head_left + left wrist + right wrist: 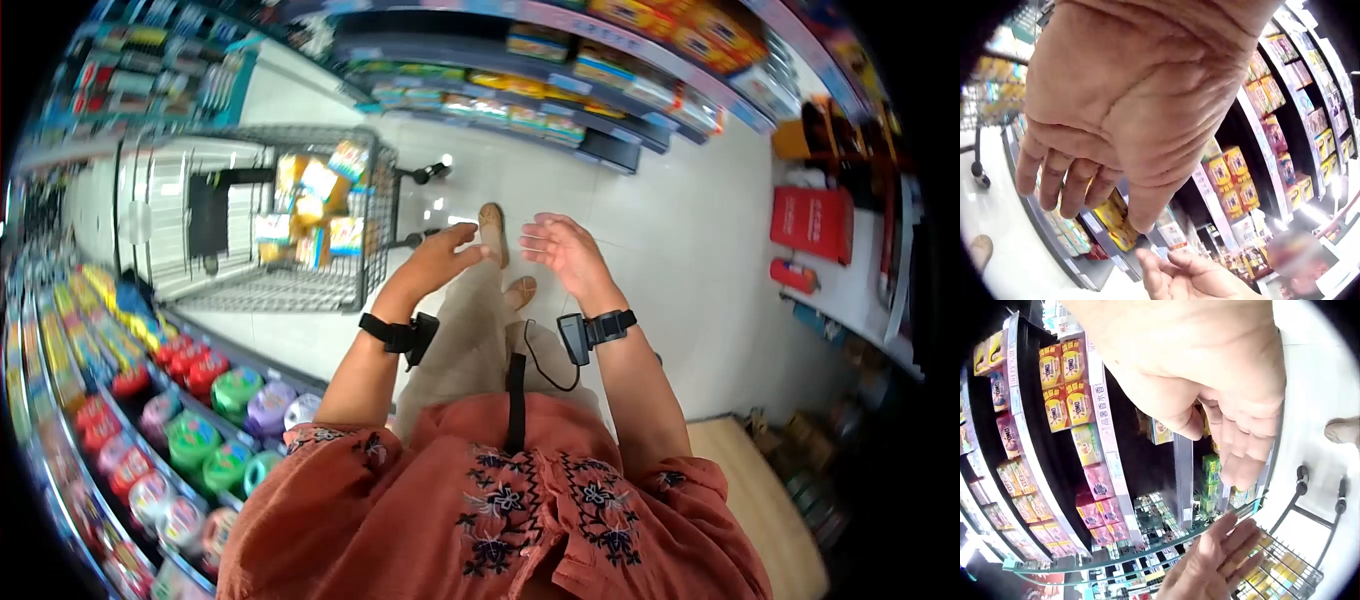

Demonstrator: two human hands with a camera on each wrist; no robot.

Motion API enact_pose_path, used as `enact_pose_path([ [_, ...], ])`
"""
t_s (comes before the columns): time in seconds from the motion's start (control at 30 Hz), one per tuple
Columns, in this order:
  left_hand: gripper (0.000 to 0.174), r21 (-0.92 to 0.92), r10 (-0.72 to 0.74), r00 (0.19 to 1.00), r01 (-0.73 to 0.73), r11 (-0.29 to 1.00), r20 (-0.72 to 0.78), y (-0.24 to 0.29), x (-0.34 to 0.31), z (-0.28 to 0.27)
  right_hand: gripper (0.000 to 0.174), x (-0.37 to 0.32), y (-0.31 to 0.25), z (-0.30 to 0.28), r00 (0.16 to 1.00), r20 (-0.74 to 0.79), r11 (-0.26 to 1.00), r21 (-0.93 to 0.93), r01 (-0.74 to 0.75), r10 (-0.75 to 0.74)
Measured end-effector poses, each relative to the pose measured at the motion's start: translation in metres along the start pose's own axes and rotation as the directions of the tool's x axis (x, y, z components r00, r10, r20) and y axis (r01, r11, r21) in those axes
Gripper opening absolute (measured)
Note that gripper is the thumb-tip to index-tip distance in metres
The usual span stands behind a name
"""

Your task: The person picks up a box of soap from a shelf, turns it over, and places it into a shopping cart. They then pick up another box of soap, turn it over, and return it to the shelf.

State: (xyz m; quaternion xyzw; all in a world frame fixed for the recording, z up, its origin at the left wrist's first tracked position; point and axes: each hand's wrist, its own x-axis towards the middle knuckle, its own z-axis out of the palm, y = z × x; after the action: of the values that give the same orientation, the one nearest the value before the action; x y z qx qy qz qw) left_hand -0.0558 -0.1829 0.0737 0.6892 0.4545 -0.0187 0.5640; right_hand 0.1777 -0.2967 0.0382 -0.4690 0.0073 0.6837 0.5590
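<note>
My left hand (432,268) is held in the air in front of the body, between the shopping cart and my right hand (572,258), its fingers relaxed and slightly bent. The right hand, palm partly upward, has loosely extended fingers. Neither hand holds anything, and a gap separates them. In the left wrist view the left palm (1122,94) fills the upper part, with the right hand (1197,278) below. The right wrist view has the right hand (1222,381) above and the left hand (1210,562) below.
A wire shopping cart (255,300) at the left holds several yellow and white packages (320,180). Stocked shelves (560,75) run across the top. Colourful tubs (195,435) line the lower left. At the right are a red box (812,222) and a white surface (790,345).
</note>
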Motion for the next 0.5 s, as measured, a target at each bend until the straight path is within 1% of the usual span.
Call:
enact_pose_path([
  [0.07,0.061,-0.106,-0.101,0.994,0.095,0.990,-0.047,-0.014,-0.035,-0.025,0.032,-0.003,0.005,0.010,0.998,0.028,0.997,-0.056,-0.052,0.054],
  [0.13,0.059,-0.137,-0.094,0.977,0.068,0.988,-0.193,-0.051,-0.053,-0.054,0.032,-0.001,0.020,0.021,0.995,0.047,0.990,-0.107,-0.088,0.093],
  [0.17,0.058,-0.165,-0.112,0.957,0.069,0.984,-0.268,-0.057,-0.063,-0.068,0.032,-0.004,0.021,0.028,0.991,0.062,0.986,-0.128,-0.108,0.117],
  [0.23,0.057,-0.227,-0.191,0.915,0.114,0.967,-0.354,-0.064,-0.077,-0.099,0.033,-0.008,0.023,0.040,0.986,0.081,0.977,-0.168,-0.130,0.145],
  [0.3,0.058,-0.183,-0.152,0.867,0.072,0.980,-0.474,-0.086,-0.085,-0.123,0.033,-0.012,0.024,0.053,0.983,0.091,0.970,-0.202,-0.136,0.157],
  [0.33,0.060,-0.208,-0.168,0.860,0.074,0.975,-0.482,-0.100,-0.089,-0.135,0.033,-0.013,0.024,0.058,0.982,0.089,0.968,-0.205,-0.145,0.166],
  [0.37,0.062,-0.156,-0.177,0.838,0.111,0.982,-0.516,-0.140,-0.077,-0.149,0.033,-0.004,0.033,0.062,0.983,0.078,0.967,-0.209,-0.149,0.169],
  [0.43,0.064,-0.384,-0.351,0.782,0.155,0.910,-0.516,-0.126,-0.089,-0.172,0.033,-0.007,0.032,0.072,0.981,0.070,0.961,-0.226,-0.162,0.182],
  [0.5,0.070,-0.560,-0.473,0.721,0.142,0.816,-0.507,-0.163,-0.089,-0.199,0.033,-0.006,0.032,0.084,0.982,0.061,0.954,-0.253,-0.158,0.179],
])
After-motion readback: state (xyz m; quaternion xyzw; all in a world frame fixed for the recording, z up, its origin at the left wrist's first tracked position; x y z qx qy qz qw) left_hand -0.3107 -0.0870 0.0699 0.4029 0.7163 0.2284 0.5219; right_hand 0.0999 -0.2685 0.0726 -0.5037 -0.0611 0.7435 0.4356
